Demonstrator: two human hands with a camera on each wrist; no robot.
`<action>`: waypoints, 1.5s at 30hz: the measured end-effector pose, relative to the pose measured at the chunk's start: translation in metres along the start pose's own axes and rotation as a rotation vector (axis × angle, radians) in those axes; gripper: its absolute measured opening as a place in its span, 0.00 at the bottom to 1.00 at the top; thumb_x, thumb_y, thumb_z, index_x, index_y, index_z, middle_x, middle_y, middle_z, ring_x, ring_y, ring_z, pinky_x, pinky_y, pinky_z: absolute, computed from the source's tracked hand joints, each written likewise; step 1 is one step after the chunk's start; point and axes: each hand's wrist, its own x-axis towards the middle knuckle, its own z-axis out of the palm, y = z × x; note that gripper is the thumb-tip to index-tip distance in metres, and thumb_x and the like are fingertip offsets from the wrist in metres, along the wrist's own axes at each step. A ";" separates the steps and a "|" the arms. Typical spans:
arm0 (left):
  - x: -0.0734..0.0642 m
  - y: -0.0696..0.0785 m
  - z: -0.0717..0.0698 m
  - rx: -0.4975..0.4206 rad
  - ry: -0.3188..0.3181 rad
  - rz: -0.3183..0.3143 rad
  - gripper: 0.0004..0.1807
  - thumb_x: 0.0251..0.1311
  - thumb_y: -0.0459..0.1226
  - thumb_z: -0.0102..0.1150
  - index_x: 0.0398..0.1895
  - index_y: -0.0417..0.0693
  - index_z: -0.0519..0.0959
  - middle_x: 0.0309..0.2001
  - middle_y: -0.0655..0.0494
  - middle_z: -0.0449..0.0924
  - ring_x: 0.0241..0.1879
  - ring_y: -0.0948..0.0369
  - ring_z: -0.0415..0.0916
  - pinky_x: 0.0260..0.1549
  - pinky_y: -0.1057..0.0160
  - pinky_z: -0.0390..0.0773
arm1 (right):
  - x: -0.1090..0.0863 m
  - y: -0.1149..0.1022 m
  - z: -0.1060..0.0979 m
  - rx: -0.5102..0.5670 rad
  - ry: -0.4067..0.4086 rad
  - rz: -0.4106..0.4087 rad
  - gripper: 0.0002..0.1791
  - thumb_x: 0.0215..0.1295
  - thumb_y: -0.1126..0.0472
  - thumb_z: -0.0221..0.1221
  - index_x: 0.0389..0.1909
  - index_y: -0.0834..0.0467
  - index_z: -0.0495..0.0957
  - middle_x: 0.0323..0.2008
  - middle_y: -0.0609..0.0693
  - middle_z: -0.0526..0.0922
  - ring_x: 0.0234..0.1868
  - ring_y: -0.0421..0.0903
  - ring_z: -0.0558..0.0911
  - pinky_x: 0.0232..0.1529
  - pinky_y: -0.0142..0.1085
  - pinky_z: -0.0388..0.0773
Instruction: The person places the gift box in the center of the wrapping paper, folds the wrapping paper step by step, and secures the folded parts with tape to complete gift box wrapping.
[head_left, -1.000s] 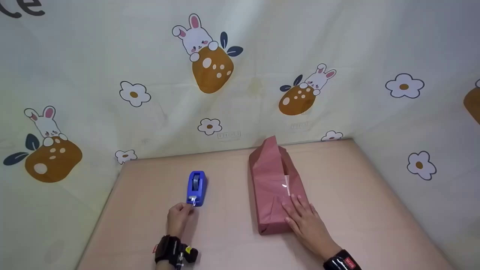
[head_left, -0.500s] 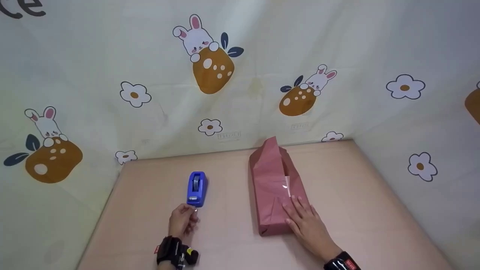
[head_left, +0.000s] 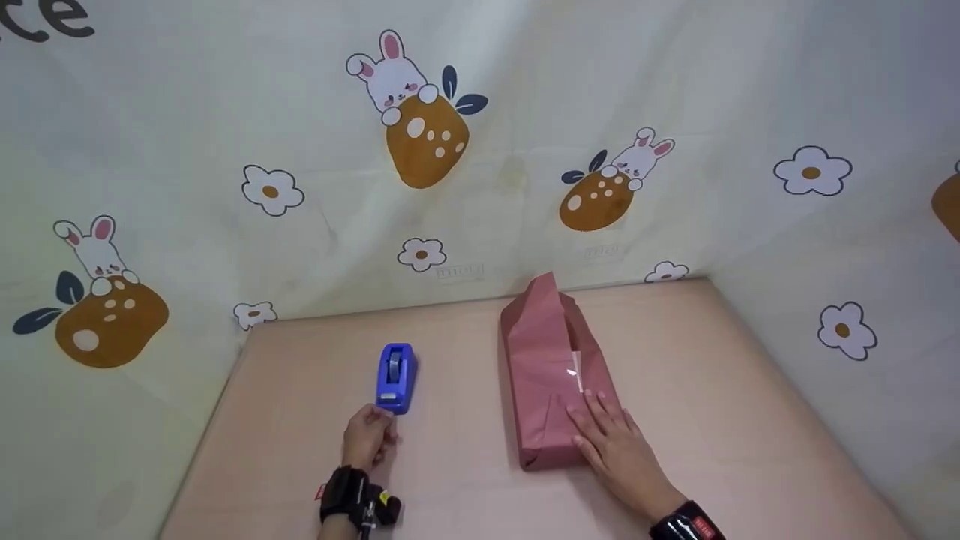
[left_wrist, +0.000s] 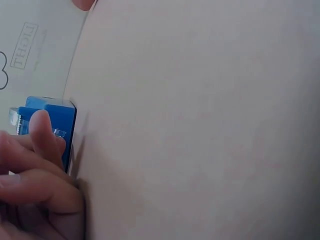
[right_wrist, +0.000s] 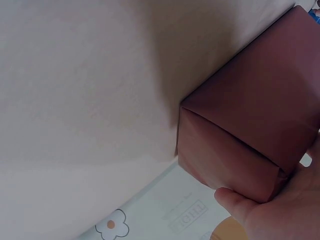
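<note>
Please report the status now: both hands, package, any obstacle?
Left hand pinches clear tape by blue dispenser. Right hand rests on pink package. Seam gaps beyond tape strip. No obstacle seen between.

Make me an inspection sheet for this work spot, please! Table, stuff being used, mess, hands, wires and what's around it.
Surface: pinkish-beige table, with the things lying on it.
Job's things: reddish paper package with a clear tape strip on top and a loose fold peaking at its far end; blue tape dispenser.
Clutter: nothing seen.
Left hand: pinches a tape piece at the dispenser's near end.
Right hand: rests on the package, fingers spread.
Cables: perhaps one at the left wrist device; hard to tell.
Surroundings: pale backdrop printed with rabbits and flowers.
</note>
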 end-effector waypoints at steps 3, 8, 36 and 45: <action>0.001 0.000 0.000 0.005 0.000 -0.002 0.06 0.64 0.37 0.47 0.35 0.42 0.70 0.19 0.54 0.74 0.14 0.61 0.64 0.11 0.67 0.62 | 0.001 0.000 0.000 0.004 -0.007 0.001 0.26 0.66 0.50 0.52 0.64 0.51 0.67 0.65 0.58 0.66 0.67 0.59 0.63 0.60 0.60 0.62; 0.002 -0.001 0.001 0.047 0.018 0.012 0.07 0.64 0.38 0.48 0.34 0.43 0.70 0.18 0.54 0.73 0.14 0.61 0.64 0.11 0.67 0.62 | 0.001 0.000 0.000 0.007 -0.013 0.003 0.26 0.66 0.50 0.52 0.64 0.50 0.67 0.65 0.58 0.66 0.67 0.59 0.63 0.60 0.60 0.62; -0.002 -0.007 -0.001 0.096 0.002 0.066 0.07 0.60 0.37 0.50 0.36 0.42 0.71 0.14 0.59 0.65 0.11 0.64 0.60 0.09 0.69 0.61 | 0.000 0.000 0.000 -0.009 -0.022 -0.002 0.25 0.66 0.50 0.51 0.63 0.51 0.68 0.65 0.59 0.66 0.66 0.59 0.64 0.60 0.59 0.63; -0.012 0.007 0.012 0.064 0.023 0.094 0.11 0.61 0.39 0.51 0.39 0.39 0.74 0.15 0.60 0.65 0.09 0.67 0.56 0.08 0.70 0.58 | 0.000 0.000 0.000 -0.029 0.002 -0.023 0.25 0.66 0.50 0.51 0.63 0.51 0.68 0.64 0.60 0.67 0.65 0.60 0.65 0.59 0.60 0.63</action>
